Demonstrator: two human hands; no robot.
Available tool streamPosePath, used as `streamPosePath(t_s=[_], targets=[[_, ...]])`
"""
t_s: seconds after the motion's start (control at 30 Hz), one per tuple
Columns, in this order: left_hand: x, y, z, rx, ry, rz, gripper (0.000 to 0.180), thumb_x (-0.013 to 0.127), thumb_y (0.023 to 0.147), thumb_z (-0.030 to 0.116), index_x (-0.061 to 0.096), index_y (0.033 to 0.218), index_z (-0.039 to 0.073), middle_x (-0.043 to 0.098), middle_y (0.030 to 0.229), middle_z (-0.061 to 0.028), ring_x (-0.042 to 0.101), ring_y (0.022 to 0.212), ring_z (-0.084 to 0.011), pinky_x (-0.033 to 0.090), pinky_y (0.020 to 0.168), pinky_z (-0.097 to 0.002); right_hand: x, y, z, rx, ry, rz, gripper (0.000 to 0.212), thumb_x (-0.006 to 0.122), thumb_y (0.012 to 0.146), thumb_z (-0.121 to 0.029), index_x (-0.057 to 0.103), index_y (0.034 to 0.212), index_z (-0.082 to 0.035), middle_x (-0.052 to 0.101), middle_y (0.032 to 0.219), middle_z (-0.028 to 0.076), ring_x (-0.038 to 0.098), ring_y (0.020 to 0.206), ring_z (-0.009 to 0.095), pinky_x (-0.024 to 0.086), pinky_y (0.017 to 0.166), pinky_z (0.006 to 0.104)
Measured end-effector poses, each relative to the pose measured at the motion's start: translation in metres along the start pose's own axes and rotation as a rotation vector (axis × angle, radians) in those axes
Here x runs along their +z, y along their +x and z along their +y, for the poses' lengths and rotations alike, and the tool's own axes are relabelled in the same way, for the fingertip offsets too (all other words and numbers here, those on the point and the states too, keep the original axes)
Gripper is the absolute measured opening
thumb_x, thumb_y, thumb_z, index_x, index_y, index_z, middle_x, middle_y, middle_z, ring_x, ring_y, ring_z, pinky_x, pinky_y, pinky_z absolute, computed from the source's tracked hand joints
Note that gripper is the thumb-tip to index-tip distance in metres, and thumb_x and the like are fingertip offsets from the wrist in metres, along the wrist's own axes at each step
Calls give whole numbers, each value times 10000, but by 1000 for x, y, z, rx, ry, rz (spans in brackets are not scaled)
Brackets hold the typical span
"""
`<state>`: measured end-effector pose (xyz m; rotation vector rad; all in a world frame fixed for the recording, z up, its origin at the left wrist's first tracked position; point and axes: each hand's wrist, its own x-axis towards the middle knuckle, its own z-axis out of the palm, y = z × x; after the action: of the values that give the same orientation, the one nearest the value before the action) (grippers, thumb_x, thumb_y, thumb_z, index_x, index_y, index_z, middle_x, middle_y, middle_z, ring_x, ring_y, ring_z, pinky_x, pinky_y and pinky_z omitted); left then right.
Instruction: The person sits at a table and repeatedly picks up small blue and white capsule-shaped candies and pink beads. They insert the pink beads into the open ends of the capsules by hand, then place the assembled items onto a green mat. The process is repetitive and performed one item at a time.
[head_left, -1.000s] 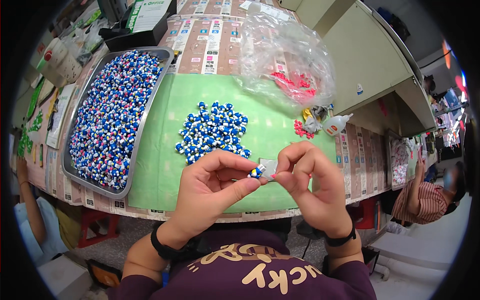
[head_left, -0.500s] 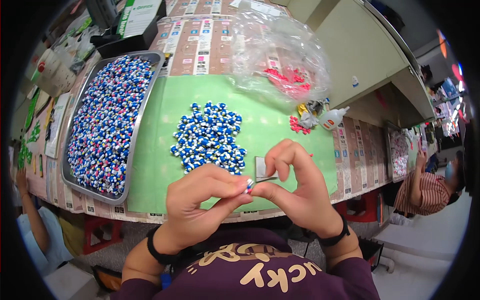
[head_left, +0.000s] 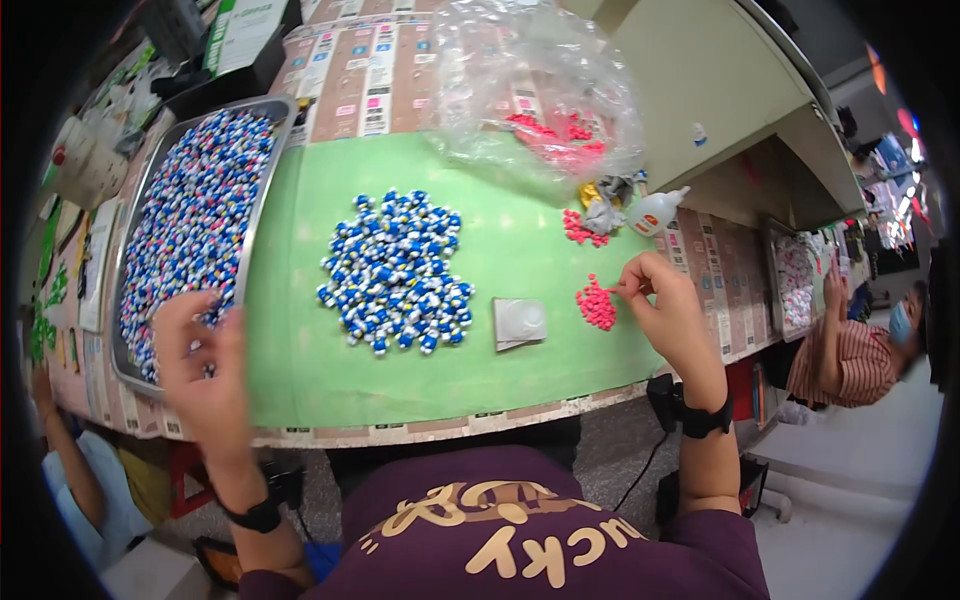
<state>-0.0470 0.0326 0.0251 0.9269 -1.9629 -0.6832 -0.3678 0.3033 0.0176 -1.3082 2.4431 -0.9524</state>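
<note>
The left hand point(head_left: 200, 365) has moved away to the metal tray point(head_left: 262, 185) at the mat's left edge, fingers spread over the beads. The white pad point(head_left: 519, 323) now lies on the mat. The right hand point(head_left: 665, 305) pinches something tiny above the pink pile point(head_left: 597, 305)

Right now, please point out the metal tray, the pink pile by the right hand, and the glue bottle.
Metal tray point(head_left: 258, 205), head view, right rim.
Pink pile point(head_left: 596, 305), head view, its middle.
Glue bottle point(head_left: 655, 212), head view, white body.
</note>
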Motion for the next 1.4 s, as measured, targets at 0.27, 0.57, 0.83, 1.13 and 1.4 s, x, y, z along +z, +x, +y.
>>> streamPosePath(t_s=[0.27, 0.57, 0.83, 1.13, 1.4], targets=[[40, -28, 28, 114, -18, -715, 249, 727, 767, 13, 626, 995, 21, 552, 958, -117, 601, 833, -308, 489, 691, -384, 9, 3, 12, -34, 1, -103, 157, 541, 781, 135, 492, 849, 3, 516, 758, 123, 542, 670, 243, 436, 617, 316], [52, -31, 32, 206, 25, -651, 178, 700, 792, -13, 639, 959, -5, 557, 934, -110, 621, 775, -258, 504, 639, -346, 2, 4, 10, -28, 33, -44, 139, 532, 786, 139, 488, 838, 18, 546, 778, 107, 568, 701, 208, 464, 653, 311], [45, -16, 47, -293, -759, -636, 177, 656, 861, -59, 695, 1026, -9, 651, 1110, -107, 672, 889, -152, 566, 778, -253, -4, -15, -81, -443, 228, 93, 277, 632, 746, 171, 458, 792, -40, 603, 894, 123, 598, 786, 230, 486, 731, 318], [68, -24, 88, -433, -1207, -975, 92, 636, 905, -32, 678, 986, -43, 639, 1030, -125, 636, 848, -157, 547, 723, -269, 20, -6, -115, -860, 146, 43, 227, 705, 696, -31, 526, 830, -66, 629, 918, 84, 606, 764, 233, 464, 734, 374], [69, -27, 85, -466, -1214, -958, 94, 626, 947, 56, 650, 1010, -10, 630, 1010, -42, 617, 848, -88, 515, 728, -233, 24, -13, -122, -553, 420, -31, 286, 677, 803, 123, 461, 828, -64, 634, 905, 149, 617, 786, 229, 505, 700, 334]])
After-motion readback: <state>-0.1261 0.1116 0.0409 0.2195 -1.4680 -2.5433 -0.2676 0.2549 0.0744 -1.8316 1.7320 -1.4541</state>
